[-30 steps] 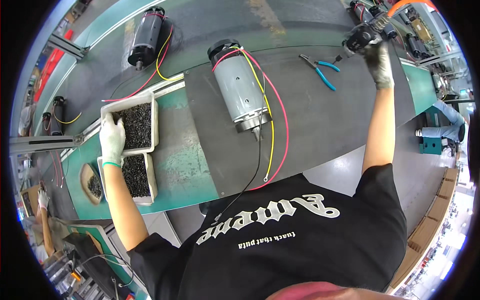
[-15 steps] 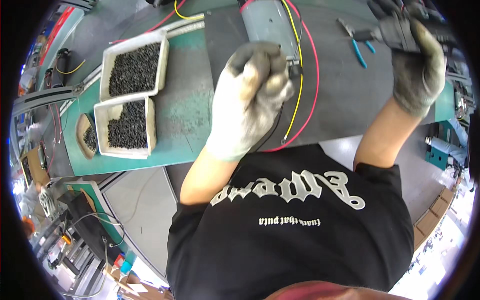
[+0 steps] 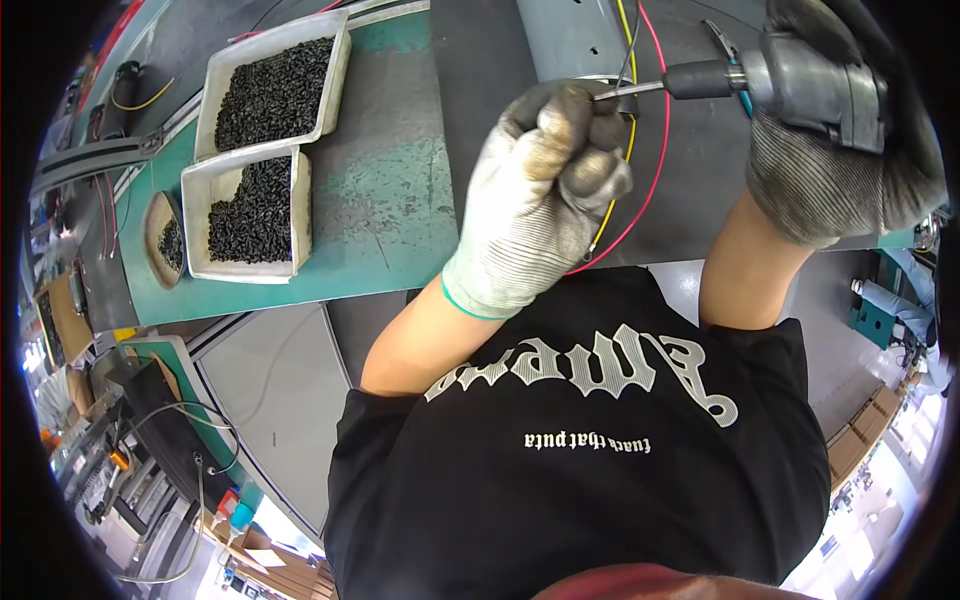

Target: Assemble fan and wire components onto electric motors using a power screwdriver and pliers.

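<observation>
My right hand (image 3: 835, 190), in a grey-stained work glove, is wrapped round a power screwdriver (image 3: 805, 85). Its long thin bit points left and reaches the fingertips of my left hand (image 3: 545, 190). That gloved hand is closed in a pinch at the tip of the bit; whatever lies between the fingers is hidden. Just beyond the left hand is a grey cylinder (image 3: 572, 38) with small dark holes in its side. A yellow wire (image 3: 630, 150) and a red wire (image 3: 664, 140) run past it toward the bench's near edge.
Two white bins (image 3: 190, 215) of small black parts stand on the green mat (image 3: 385, 180) at left, beside a smaller scoop-like tray (image 3: 150, 250). Blue-handled pliers (image 3: 745, 103) lie partly behind the screwdriver. A metal rail (image 3: 90, 165) runs along the far left.
My right hand has brought the screwdriver left and nearer, so its bit now meets my left fingertips. My left hand has shifted slightly right, and the view has moved a little.
</observation>
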Demonstrator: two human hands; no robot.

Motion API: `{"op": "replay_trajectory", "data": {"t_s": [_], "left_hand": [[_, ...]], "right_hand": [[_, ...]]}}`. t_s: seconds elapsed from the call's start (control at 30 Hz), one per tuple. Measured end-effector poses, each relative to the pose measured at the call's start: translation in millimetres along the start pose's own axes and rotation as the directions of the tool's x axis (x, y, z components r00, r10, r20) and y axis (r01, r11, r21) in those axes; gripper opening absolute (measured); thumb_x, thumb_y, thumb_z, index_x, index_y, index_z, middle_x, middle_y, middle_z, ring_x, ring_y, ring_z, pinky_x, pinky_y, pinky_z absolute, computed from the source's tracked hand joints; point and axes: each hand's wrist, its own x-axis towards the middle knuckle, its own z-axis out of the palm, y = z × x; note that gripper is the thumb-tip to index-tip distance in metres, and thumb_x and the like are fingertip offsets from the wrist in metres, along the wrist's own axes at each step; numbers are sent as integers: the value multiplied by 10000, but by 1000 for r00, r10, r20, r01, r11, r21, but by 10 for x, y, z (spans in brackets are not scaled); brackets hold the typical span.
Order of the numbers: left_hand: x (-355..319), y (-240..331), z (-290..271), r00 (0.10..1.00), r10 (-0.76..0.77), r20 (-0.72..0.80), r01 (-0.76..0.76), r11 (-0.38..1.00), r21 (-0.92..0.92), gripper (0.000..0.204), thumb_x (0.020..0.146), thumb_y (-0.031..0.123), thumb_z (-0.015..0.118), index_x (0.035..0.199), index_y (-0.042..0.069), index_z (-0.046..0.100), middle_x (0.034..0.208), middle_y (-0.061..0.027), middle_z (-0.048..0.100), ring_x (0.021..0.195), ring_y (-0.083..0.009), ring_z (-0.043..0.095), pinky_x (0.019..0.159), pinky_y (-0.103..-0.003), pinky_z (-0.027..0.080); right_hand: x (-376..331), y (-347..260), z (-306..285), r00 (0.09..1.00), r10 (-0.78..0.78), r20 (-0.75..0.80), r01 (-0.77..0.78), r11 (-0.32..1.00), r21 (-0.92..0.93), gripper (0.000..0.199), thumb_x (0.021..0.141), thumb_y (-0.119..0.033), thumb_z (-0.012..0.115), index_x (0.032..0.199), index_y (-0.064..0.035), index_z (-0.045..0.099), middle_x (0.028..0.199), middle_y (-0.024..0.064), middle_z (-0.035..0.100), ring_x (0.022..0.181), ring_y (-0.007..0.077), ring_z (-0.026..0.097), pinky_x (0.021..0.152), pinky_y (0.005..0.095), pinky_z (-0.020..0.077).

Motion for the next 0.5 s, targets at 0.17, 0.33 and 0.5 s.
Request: {"op": "replay_trajectory", "data": {"t_s": [0.17,0.33,0.5], "left_hand": [[-21,-69,73,999,-11,-42,12,999,34,241,947,245,596,1011,15,569,782,-3,519,555,-48,381,523,-210,331],[-50,-114,-81,996,49,-73,-44,997,66,279,950,287,584,1041,24,561,824,8,500,552,-33,327,518,-194,292],[-125,-209,10,981,29,-191,-3,991,135,211,931,273,618,935,74,549,752,22,467,504,-35,304,494,-204,283]], "right_hand": [[-47,9,-92,999,-40,-24,39,999,-10,496,837,-189,542,1282,11,454,1047,124,518,972,222,484,829,355,448],[-218,-159,-225,996,-75,-53,74,997,-14,476,823,-155,553,1261,9,465,1021,101,494,923,201,457,810,350,436],[-272,-29,-215,990,-109,-89,107,994,-27,458,809,-122,564,1240,6,475,995,77,469,875,181,430,791,345,423]]}}
